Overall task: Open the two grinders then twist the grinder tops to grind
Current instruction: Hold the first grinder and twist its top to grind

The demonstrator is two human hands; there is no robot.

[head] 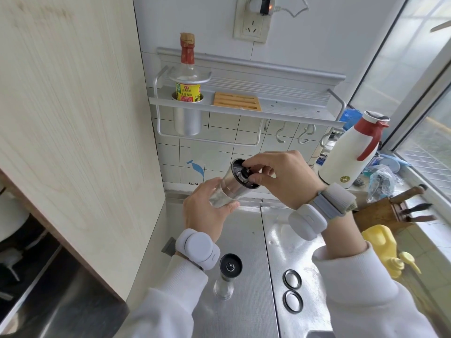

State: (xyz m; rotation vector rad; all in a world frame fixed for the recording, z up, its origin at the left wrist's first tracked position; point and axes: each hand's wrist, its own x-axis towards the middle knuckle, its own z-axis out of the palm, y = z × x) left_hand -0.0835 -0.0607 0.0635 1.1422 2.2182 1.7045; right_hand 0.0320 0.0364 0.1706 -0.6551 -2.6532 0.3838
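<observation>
I hold one steel-and-glass grinder tilted in the air above the steel counter. My left hand wraps its clear lower body. My right hand pinches the black knob at its open top end with thumb and fingers. The second grinder stands upright on the counter below my left wrist, its black top showing. Two round black-rimmed caps lie flat on the counter to the right of it.
A wooden panel walls off the left. A wall rack holds a sauce bottle. At the right stand a white thermos jug, a knife block and a yellow bottle.
</observation>
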